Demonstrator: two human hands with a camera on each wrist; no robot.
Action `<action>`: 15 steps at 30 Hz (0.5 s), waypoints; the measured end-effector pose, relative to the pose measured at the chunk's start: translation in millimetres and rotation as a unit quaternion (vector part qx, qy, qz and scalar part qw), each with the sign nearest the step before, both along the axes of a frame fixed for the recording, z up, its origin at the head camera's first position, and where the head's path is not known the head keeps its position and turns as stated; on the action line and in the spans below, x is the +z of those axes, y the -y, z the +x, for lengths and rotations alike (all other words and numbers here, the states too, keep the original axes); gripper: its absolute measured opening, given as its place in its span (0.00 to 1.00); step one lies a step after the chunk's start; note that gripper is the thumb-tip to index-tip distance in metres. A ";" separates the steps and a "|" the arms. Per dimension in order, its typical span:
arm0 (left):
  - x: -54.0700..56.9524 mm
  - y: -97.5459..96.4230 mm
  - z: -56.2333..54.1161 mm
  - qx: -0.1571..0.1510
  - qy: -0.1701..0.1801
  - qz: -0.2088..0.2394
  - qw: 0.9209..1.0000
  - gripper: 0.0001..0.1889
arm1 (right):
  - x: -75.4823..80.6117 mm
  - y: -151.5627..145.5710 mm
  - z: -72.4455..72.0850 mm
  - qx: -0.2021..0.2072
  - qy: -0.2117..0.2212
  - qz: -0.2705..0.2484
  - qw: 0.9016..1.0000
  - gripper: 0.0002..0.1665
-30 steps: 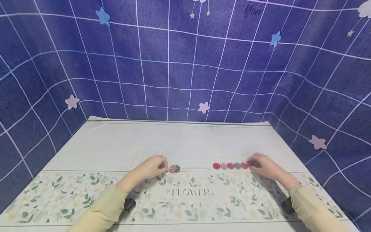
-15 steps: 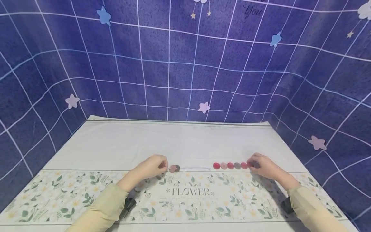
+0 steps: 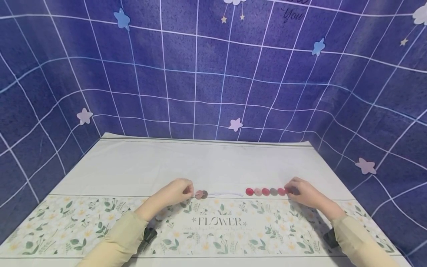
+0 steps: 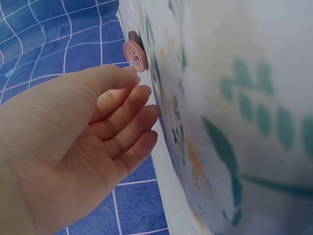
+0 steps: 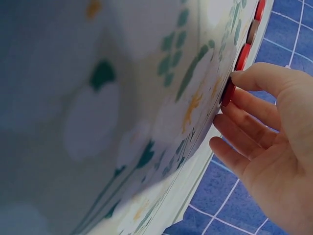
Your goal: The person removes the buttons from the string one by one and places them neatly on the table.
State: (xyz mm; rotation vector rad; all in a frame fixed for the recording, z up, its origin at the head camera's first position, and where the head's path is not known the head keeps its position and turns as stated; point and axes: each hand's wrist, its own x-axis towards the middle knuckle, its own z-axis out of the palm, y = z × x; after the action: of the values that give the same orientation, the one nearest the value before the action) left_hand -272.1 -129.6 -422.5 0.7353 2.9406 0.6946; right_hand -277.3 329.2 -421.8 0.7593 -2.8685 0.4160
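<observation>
My left hand has its thumb and forefinger pinched together on the end of a white string. Right beside those fingertips, a pink button partly overlaps a dark brown button, and the string runs out past both to the right. Farther right lies a row of several red, pink and grey-brown buttons. At the row's right end, my right hand pinches a red button between thumb and forefinger, partly covering it. Its other fingers are loosely bent.
A white tablecloth with a floral band and the word FLOWER covers the table. Behind and at both sides hangs a dark blue curtain with grid lines and stars. Both wrists carry dark straps.
Both hands keep their places and grips. The buttons and string lie as before; only the head view has shifted slightly.
</observation>
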 end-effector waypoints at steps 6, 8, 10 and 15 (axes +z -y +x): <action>0.7 -0.1 1.5 0.002 0.001 0.004 1.000 0.06 | -0.3 -0.4 0.1 0.001 0.001 -0.003 1.000 0.16; 0.6 0.1 1.9 0.002 0.000 0.004 1.000 0.06 | -0.7 -0.9 -0.3 0.005 -0.003 -0.004 1.000 0.16; 0.2 0.3 2.0 0.003 -0.001 0.002 1.000 0.06 | -0.9 -1.2 -0.4 0.009 -0.006 -0.005 1.000 0.16; 1.6 -0.8 1.8 0.003 -0.003 -0.002 1.000 0.06 | -1.1 -2.1 -0.8 0.006 -0.009 0.000 1.000 0.16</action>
State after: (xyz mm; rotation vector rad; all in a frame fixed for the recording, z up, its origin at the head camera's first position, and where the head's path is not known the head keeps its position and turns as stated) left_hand -270.3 -128.8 -420.8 0.7292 2.9507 0.6894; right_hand -278.1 331.4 -422.8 0.7753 -2.8498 0.4088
